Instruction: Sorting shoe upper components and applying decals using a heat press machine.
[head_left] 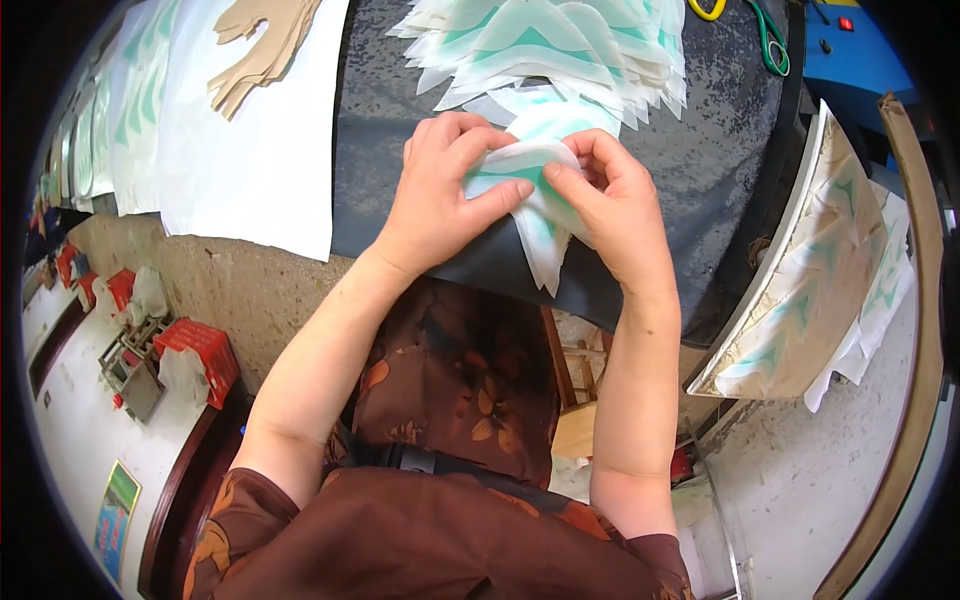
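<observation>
Both my hands hold a thin, curved white-and-green cut piece above the near part of the dark table. My left hand pinches its left side, thumb on top and fingers behind. On the other side, my right hand grips the right edge between thumb and curled fingers. A pointed tip hangs down below my hands; I cannot tell whether it belongs to the same piece. Just beyond them lies a fanned pile of similar white-and-green pieces, partly overlapping.
A white sheet on the left carries brown cut pieces. Green-handled scissors lie at the far right of the dark table. A board with white-and-green pieces stands at right. Red crates sit lower left.
</observation>
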